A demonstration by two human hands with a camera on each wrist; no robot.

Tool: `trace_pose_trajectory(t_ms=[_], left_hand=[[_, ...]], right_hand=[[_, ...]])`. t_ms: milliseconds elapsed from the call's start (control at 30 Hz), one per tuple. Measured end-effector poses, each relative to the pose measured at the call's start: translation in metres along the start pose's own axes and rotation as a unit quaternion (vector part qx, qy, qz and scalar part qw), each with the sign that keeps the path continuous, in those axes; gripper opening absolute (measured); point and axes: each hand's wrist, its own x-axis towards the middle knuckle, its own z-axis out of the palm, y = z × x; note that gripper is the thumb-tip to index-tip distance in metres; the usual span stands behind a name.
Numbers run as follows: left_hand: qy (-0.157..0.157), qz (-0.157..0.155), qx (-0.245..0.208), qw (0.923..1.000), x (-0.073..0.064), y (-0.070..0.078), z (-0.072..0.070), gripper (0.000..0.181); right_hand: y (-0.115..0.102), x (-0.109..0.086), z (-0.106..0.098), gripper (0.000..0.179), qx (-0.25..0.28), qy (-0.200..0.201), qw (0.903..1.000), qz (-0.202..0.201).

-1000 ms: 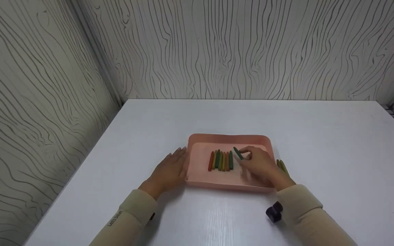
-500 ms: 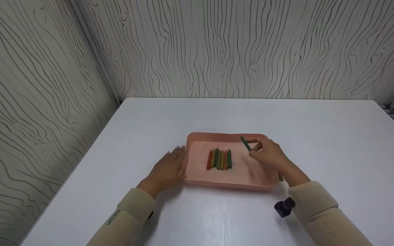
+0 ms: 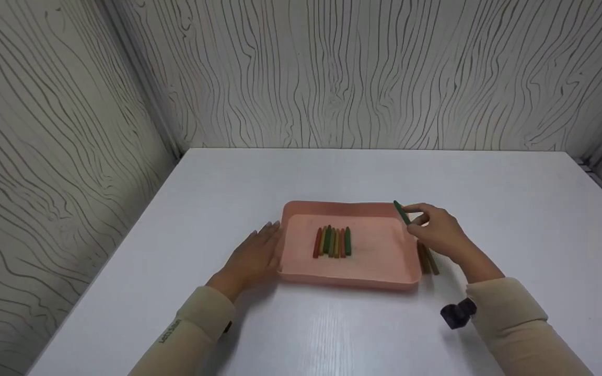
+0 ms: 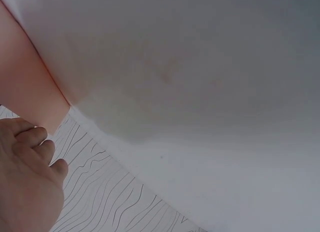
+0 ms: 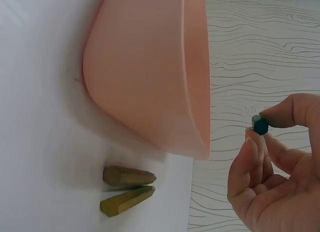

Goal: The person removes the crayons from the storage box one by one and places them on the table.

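Between thumb and fingertips my right hand [image 3: 439,230] pinches a dark green crayon [image 3: 402,212], raised over the right rim of a pink tray [image 3: 379,266]. The right wrist view shows this green crayon [image 5: 260,125] end-on. Inside the tray lies a side-by-side row of crayons [image 3: 332,242] in red, yellowish, orange and green. My left hand [image 3: 254,256] rests with straight fingers against the tray's left side. In the left wrist view, the fingers of the left hand [image 4: 30,167] touch the pink wall.
Two olive-yellow crayons [image 5: 127,187] lie on the white table [image 3: 332,334] just outside the tray's right side. Patterned walls [image 3: 332,73] stand behind the table and to its left. A small black device [image 3: 459,313] sits at the right cuff.
My right hand has carried the green crayon rightward and up, from over the tray's inside to its right rim. The left hand stays against the tray, and the row is unchanged.
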Motion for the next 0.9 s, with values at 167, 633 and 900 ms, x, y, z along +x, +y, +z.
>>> trace_pose_trajectory(t_ms=[167, 633, 900], left_hand=[[-0.002, 0.001, 0.0, 1.0, 0.0, 0.0, -0.001, 0.053], [0.001, 0.012, 0.016, 0.9998, -0.001, -0.002, 0.002, 0.054], [-0.002, -0.001, 0.014, 0.9999, -0.001, 0.001, 0.001, 0.054]], right_hand=[[0.014, -0.005, -0.008, 0.049, -0.017, 0.012, 0.9997, 0.013], [0.05, -0.023, -0.01, 0.049, -0.026, -0.011, 0.9981, 0.056], [0.059, -0.031, -0.008, 0.05, -0.045, -0.026, 0.9953, 0.082]])
